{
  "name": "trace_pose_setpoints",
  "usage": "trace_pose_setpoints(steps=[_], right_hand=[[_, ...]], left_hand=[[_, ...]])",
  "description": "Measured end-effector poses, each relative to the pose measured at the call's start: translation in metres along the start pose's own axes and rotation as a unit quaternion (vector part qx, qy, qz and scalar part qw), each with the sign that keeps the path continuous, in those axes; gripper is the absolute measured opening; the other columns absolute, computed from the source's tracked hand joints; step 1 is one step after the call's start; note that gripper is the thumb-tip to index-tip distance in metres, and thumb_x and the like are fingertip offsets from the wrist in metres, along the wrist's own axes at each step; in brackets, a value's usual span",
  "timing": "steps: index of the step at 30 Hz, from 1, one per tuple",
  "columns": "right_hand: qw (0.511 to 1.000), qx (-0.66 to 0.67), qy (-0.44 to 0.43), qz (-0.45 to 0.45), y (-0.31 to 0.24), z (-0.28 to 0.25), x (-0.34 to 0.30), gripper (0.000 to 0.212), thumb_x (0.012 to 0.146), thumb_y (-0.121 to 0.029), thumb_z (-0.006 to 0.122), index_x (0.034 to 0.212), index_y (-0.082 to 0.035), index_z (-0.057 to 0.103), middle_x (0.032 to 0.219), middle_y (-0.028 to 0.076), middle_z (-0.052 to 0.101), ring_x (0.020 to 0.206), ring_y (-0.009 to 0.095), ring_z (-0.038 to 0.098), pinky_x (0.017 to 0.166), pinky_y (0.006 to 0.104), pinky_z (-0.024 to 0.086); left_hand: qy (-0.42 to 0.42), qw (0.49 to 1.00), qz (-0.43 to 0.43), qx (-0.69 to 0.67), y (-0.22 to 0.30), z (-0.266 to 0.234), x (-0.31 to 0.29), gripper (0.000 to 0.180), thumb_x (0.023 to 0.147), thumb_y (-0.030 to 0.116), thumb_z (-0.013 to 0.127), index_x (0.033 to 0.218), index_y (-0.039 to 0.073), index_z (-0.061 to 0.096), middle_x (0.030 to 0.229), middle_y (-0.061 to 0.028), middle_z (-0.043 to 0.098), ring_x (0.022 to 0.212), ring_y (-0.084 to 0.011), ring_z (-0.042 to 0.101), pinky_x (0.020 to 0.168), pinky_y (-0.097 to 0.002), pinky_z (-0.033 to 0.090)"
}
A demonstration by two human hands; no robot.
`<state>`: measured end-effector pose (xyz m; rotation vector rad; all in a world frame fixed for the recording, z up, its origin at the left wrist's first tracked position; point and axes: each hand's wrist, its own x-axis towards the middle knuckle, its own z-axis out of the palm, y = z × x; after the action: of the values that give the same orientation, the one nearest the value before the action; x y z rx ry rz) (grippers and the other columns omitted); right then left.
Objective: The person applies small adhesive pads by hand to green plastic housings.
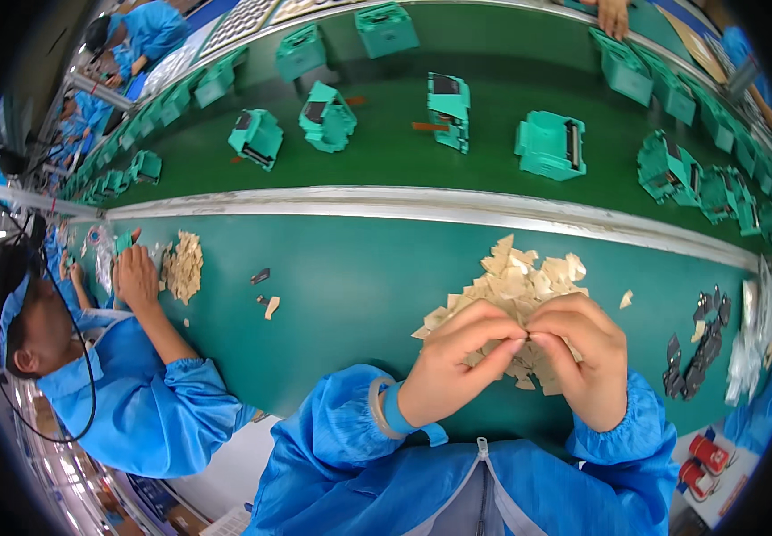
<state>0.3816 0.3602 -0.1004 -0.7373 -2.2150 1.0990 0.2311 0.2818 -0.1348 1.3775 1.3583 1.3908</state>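
Note:
My left hand [459,359] and my right hand [588,355] meet in front of me, thumbs and fingertips pinched close together. Whatever lies between the fingertips is too small to name; only a tiny dark spot shows there. Right under and behind both hands spreads a heap of thin cream-coloured pieces [506,281], flat and irregular in outline. One loose cream piece [626,299] lies to the right of the heap. Farther right, several small black parts [696,368] form a loose cluster on the green worktop [350,286].
Beyond a metal rail [386,201], a green conveyor belt [484,49] carries several turquoise plastic housings [551,145]. At left a co-worker [136,384] handles parts beside another cream heap [182,266]. A clear plastic bag [746,348] lies at the right edge. Small dark bits [261,277] lie left of centre.

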Motion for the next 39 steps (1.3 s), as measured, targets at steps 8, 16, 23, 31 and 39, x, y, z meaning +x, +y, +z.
trace_pose_setpoints(steps=[8,16,23,31,39], right_hand=[[0.978,0.02,0.147,0.147,0.017,-0.022,0.006,0.006,0.077,0.006,0.056,0.079,0.002,0.052,0.073,0.007,0.051,0.065,0.015,0.05,0.061,0.024,0.041],[0.978,-0.202,-0.051,-0.012,0.029,-0.016,-0.001,0.015,0.075,0.003,0.057,0.088,-0.005,0.06,0.095,0.009,0.061,0.082,0.03,0.059,0.072,0.037,0.048],[0.999,-0.004,0.027,-0.026,0.02,-0.014,0.002,0.06,0.063,-0.004,0.073,0.118,-0.005,0.049,0.126,0.018,0.041,0.114,0.037,0.043,0.093,0.0424,0.038],[0.989,-0.087,0.025,-0.116,0.024,-0.007,0.005,0.033,0.065,-0.003,0.069,0.096,-0.005,0.06,0.118,0.015,0.049,0.111,0.037,0.045,0.09,0.0443,0.039],[0.993,-0.009,0.033,-0.114,0.013,-0.016,-0.015,0.022,0.063,0.005,0.063,0.083,-0.005,0.062,0.101,0.014,0.059,0.1,0.034,0.052,0.082,0.0438,0.043]], left_hand=[[0.016,0.997,0.005,-0.078,-0.011,0.0,-0.002,0.016,0.079,-0.007,0.058,0.093,-0.002,0.059,0.09,-0.009,0.057,0.081,-0.017,0.056,0.072,-0.0282,0.046],[0.063,0.886,-0.177,-0.424,-0.009,-0.008,0.007,0.043,0.082,-0.003,0.055,0.121,0.006,0.04,0.112,-0.0069,0.046,0.109,-0.0186,0.047,0.089,-0.0307,0.042],[-0.017,0.642,-0.307,-0.702,-0.012,0.005,0.002,0.037,0.088,0.008,0.047,0.125,0.009,0.041,0.121,-0.01,0.045,0.122,-0.0268,0.039,0.103,-0.038,0.031],[-0.062,0.605,-0.342,-0.717,-0.009,0.009,0.005,0.042,0.087,0.005,0.044,0.128,0.011,0.041,0.116,-0.0084,0.048,0.113,-0.0222,0.045,0.102,-0.0371,0.03],[-0.036,0.552,-0.304,-0.776,-0.012,0.027,-0.007,0.048,0.081,0.0,0.047,0.127,0.01,0.04,0.119,-0.0093,0.049,0.114,-0.0228,0.044,0.101,-0.0375,0.03]])
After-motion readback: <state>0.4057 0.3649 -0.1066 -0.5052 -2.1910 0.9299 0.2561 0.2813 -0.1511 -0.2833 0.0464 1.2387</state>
